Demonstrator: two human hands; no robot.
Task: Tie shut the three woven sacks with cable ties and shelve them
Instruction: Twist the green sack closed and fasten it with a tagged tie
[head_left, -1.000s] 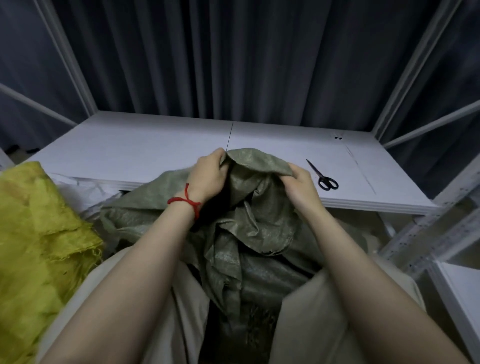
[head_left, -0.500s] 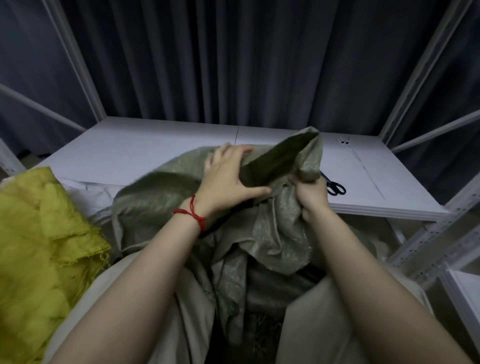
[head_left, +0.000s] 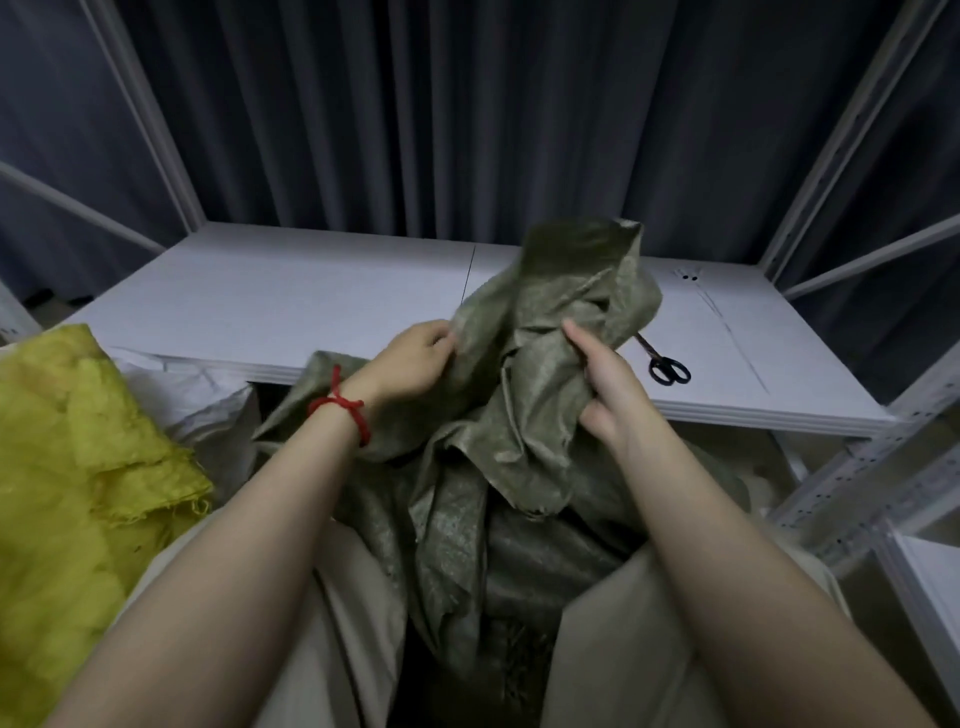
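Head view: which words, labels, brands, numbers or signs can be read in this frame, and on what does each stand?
None can be read.
green sack: no print on the folds that show.
yellow sack: no print visible.
scissors: no legible mark.
shelf board: two small dark dots near its back edge, not characters.

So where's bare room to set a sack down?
The white shelf is bare across its left half, from the left post to the raised green sack. A smaller patch lies right of the scissors. Crowded in front: left hand and right hand grip the green sack, yellow sack beside it.
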